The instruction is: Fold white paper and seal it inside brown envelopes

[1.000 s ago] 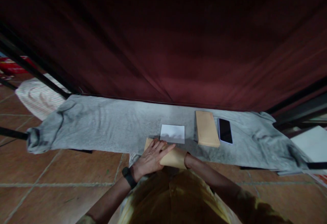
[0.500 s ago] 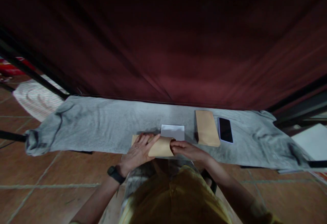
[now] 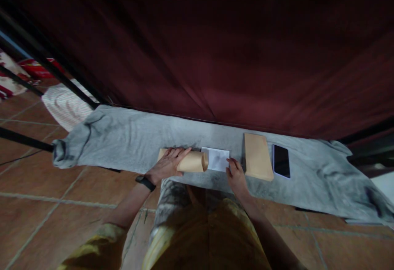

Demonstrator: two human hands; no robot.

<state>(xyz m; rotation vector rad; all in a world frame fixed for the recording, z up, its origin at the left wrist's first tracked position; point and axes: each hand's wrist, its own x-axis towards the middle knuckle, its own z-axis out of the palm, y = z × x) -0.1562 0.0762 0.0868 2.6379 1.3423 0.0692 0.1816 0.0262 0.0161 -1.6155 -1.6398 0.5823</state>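
My left hand (image 3: 168,164) lies on a brown envelope (image 3: 192,161) whose right end bulges open; the fingers curve over it and hold it down on the grey cloth (image 3: 129,138). Just right of the envelope's open end lies a white folded paper (image 3: 218,158). My right hand (image 3: 236,175) touches that paper's right edge with its fingertips, fingers slightly apart. A black watch is on my left wrist.
A stack of brown envelopes (image 3: 257,156) and a black phone (image 3: 281,161) lie on the cloth to the right. A dark red curtain (image 3: 215,56) hangs behind. Black metal bars (image 3: 46,67) and a striped cloth (image 3: 64,104) are at left, on a tiled floor (image 3: 46,212).
My left hand slid the envelope onto the cloth and its right end opened. My right hand left the envelope and went right to the white paper's edge. The view shifted.
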